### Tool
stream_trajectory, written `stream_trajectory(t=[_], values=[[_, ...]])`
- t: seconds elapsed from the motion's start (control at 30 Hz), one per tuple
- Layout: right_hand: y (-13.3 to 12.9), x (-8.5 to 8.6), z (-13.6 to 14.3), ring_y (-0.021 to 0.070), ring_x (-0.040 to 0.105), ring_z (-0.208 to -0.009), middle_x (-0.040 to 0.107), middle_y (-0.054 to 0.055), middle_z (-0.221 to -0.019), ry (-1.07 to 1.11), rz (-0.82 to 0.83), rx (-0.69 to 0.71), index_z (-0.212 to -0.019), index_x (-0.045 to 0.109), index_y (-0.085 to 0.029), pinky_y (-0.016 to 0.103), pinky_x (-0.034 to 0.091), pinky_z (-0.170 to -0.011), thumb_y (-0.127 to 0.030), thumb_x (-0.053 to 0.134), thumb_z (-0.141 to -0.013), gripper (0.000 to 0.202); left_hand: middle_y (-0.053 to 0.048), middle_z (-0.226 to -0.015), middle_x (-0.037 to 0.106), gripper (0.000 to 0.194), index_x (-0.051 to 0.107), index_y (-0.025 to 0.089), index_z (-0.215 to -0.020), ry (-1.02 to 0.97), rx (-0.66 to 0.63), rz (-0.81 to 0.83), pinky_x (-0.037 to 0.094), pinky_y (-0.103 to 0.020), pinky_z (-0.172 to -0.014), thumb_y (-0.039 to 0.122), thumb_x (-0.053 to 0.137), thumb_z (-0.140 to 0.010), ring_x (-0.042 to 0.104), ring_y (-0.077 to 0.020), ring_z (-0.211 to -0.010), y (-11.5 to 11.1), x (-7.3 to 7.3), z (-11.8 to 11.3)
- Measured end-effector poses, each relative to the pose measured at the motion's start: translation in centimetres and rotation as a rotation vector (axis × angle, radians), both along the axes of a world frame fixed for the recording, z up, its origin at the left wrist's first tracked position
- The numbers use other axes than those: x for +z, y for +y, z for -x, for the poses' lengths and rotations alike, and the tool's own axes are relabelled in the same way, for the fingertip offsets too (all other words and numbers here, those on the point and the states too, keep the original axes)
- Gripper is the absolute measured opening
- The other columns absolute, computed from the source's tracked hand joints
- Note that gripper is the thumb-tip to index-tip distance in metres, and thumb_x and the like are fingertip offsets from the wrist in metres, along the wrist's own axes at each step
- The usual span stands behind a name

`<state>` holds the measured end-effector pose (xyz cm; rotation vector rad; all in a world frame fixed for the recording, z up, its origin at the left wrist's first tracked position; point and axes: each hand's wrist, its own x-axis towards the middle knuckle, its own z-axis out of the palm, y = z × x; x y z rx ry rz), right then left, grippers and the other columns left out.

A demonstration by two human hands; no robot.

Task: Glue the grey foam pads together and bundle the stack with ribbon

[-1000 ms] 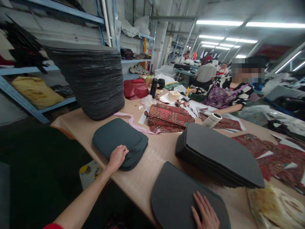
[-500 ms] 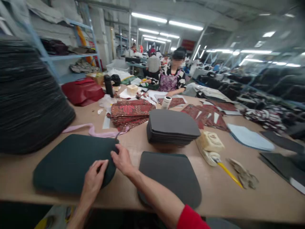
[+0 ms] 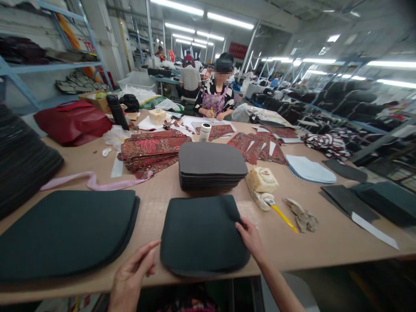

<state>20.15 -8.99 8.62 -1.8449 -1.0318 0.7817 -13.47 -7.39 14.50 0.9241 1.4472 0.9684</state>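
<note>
A dark green panel [image 3: 201,234] lies in front of me near the table's front edge, its lower edge slightly over a layer beneath. My right hand [image 3: 249,237] has its thumb and fingers closed on the panel's right edge. Just off the left edge is my left hand [image 3: 138,264], fingers apart and holding nothing. More dark green panels [image 3: 68,234] lie stacked at the left. Behind the middle panel stands a thick stack of dark grey panels [image 3: 212,162].
Right of the stack are a cream block [image 3: 262,180], a yellow-handled brush [image 3: 284,219] and a crumpled cloth [image 3: 302,215]. Patterned red pieces [image 3: 152,149] and a white-topped bottle [image 3: 204,132] lie farther back. A person [image 3: 216,97] sits across the table [image 3: 292,247].
Both hands have moved right from the left stack. A dark green panel now covers the grey one in the middle, and my left hand has let go. The view has shifted right.
</note>
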Motion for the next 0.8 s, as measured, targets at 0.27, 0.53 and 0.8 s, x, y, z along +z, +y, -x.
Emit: stream_trajectory(t=[0.27, 0.53, 0.8], values=[[-1.8, 2.9, 0.5, 0.0252, 0.061, -0.09, 0.066, 0.012, -0.099, 0.028, -0.032, -0.059, -0.106, 0.061, -0.016, 0.044, 0.046, -0.087, -0.057, 0.058, -0.071, 0.054, -0.004, -0.067, 0.066, 0.069, 0.044, 0.015, -0.131, -0.589, 0.015, 0.175, 0.04, -0.022, -0.056, 0.051, 0.063, -0.076, 0.059, -0.0139, -0.06, -0.3, 5.0, -11.1], [0.5, 10.5, 7.7, 0.0089, 0.052, -0.057, 0.057, -0.004, -0.063, 0.468, -0.101, 0.305, -0.075, 0.061, -0.017, 0.021, 0.042, -0.056, -0.033, 0.07, -0.068, 0.02, -0.008, -0.118, 0.063, 0.068, 0.031, 0.023, -0.141, -0.229, -0.039, -0.041, 0.035, -0.035, -0.096, 0.062, 0.037, -0.086, 0.058, -0.0216, -0.099, -2.2, 5.4, -14.1], [0.0, 9.4, 3.3, 0.0105, 0.056, -0.067, 0.063, 0.003, -0.073, -0.089, -0.225, 0.916, -0.077, 0.064, -0.016, 0.022, 0.041, -0.064, -0.025, 0.046, -0.09, 0.024, -0.003, -0.075, 0.067, 0.072, 0.026, 0.016, -0.144, 0.193, -0.374, -0.092, 0.044, -0.03, -0.072, 0.059, 0.034, -0.087, 0.057, -0.02, -0.069, -2.7, 6.9, -13.9]])
